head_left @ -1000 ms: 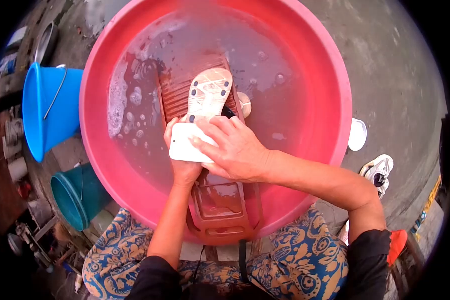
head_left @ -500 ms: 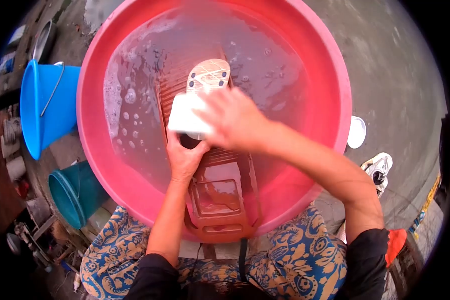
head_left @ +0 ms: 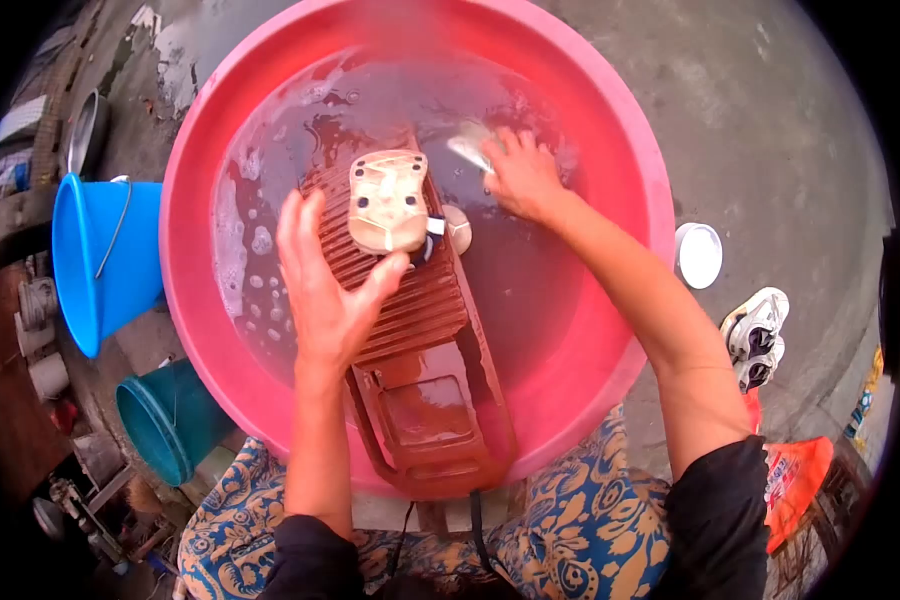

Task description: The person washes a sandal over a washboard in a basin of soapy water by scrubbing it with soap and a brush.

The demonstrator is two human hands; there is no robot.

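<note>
On a brown washboard point(head_left: 432, 318) that slopes into the soapy water, a beige sandal point(head_left: 388, 203) lies with its patterned sole up and dark dots showing. My left hand point(head_left: 322, 290) is spread beside it, its thumb tip close to the sandal's near end. A rounded beige piece point(head_left: 457, 228), perhaps a second sandal, shows at the washboard's right edge, partly hidden. Farther right, my right hand point(head_left: 526, 178) is at the water with its fingers round one end of a whitish flat object point(head_left: 469, 148). That object is blurred and partly covered, so its kind is unclear.
The wide pink tub point(head_left: 642, 200) surrounds the washboard. A blue bucket point(head_left: 110, 260) and a teal bucket point(head_left: 173, 425) are at the left. A white round container point(head_left: 700, 256), white sneakers point(head_left: 756, 335) and an orange bag point(head_left: 798, 490) lie to the right.
My right hand has moved from above the sandal to the water at right, with the white object. My left hand has let go of the sandal and opened.
</note>
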